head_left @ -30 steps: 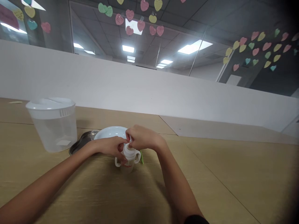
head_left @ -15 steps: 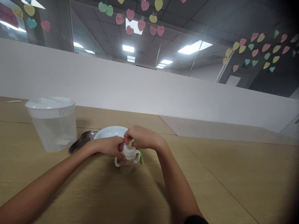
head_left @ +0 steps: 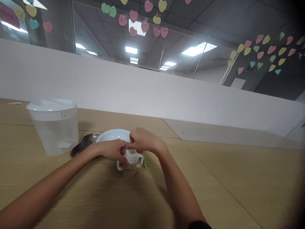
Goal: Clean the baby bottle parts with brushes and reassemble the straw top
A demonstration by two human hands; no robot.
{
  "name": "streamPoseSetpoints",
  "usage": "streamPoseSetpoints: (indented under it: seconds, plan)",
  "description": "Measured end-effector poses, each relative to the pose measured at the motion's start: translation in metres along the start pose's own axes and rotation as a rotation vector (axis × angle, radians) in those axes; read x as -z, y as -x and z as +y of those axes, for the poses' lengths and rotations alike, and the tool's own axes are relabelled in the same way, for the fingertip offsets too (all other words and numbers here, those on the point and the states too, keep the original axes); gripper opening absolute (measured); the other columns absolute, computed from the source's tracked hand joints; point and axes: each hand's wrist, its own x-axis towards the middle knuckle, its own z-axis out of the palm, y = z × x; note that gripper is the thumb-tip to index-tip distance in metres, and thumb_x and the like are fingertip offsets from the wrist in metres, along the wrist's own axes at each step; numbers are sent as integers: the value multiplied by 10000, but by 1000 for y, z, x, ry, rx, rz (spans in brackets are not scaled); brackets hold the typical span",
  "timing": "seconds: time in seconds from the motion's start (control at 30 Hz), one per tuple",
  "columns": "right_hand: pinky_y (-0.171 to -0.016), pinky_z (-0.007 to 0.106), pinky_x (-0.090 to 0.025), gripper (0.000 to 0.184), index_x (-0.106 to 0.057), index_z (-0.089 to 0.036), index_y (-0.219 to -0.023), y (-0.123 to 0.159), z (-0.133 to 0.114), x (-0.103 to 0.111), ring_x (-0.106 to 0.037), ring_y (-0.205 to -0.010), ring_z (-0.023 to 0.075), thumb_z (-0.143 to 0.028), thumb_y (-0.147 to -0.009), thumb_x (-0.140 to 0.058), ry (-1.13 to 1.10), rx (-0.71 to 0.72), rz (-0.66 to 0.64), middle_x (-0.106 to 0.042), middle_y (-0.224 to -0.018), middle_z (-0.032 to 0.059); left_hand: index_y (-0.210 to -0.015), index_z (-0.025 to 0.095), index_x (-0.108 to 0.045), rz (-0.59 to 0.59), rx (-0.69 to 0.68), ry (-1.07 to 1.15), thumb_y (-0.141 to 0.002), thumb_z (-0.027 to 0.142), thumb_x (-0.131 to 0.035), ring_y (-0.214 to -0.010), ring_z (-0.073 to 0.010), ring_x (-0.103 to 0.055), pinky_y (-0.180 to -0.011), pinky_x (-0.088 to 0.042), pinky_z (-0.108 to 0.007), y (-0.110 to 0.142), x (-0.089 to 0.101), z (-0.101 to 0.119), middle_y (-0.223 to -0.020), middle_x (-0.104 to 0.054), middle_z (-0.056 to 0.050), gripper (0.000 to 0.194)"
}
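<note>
A clear baby bottle (head_left: pixel 130 171) with a white collar and two white side handles stands upright on the table. My left hand (head_left: pixel 118 151) is wrapped round its upper left side, thumb toward me. My right hand (head_left: pixel 144 141) is bent over the top of the bottle with its fingers curled down at the collar's far right edge. Those fingertips are partly hidden, so what they grip, if anything, does not show. Just right of the bottle, a thin green item (head_left: pixel 144 161) sticks out from behind the handle.
Behind my hands lies a pale blue-white plate (head_left: pixel 113 135). Left of it are a dark metal tray (head_left: pixel 82 145) and a small clear dome-shaped piece (head_left: pixel 95 136). A translucent lidded bucket (head_left: pixel 54 133) stands further left. A white low wall (head_left: pixel 152 92) closes off the table's far side.
My right hand's fingers have shifted from over the bottle's top to its far right edge, so more of the opening shows. My left hand stays round the bottle.
</note>
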Motion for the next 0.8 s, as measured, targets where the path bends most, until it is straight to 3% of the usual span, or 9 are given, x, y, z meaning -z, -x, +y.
streamPoseSetpoints:
  seconds: [0.17,0.27,0.37,0.67,0.8]
  plan:
    - [-414,196,-321,255,-664,-130,-791,-1,2,0,-584,-578,139,-360,-685,-632,101,12,6,-663,-671,51,-675,197,-435,13,20,-12,-587,473,-675,-559,-105,-408,-500,-268,-230,2,1,3,-620,-443,60,376]
    - [-421,203,-300,244,-664,-150,-815,-1,2,-1,-580,-632,140,-323,-644,-672,202,58,23,-670,-743,41,-713,198,-466,4,42,-20,-590,455,-666,-573,-111,-431,-504,-279,-229,3,1,3,-646,-473,55,348]
    - [-412,208,-301,257,-653,-146,-853,-1,-1,-2,-573,-630,139,-302,-649,-658,211,68,13,-665,-767,41,-695,196,-462,12,72,-39,-589,443,-659,-573,-113,-426,-497,-274,-229,3,0,3,-646,-473,51,334]
    - [-409,237,-282,351,-651,-127,-835,-10,-8,-8,-581,-628,163,-449,-698,-631,213,-9,50,-668,-783,77,-613,188,-417,29,34,-33,-603,446,-658,-543,-103,-387,-499,-260,-233,2,0,3,-586,-435,54,352]
    - [-427,226,-308,401,-640,-137,-895,-8,-4,-7,-591,-674,171,-462,-662,-660,179,-12,48,-665,-811,67,-692,192,-483,16,19,-10,-603,452,-664,-593,-121,-452,-524,-303,-229,2,-1,2,-645,-495,47,329]
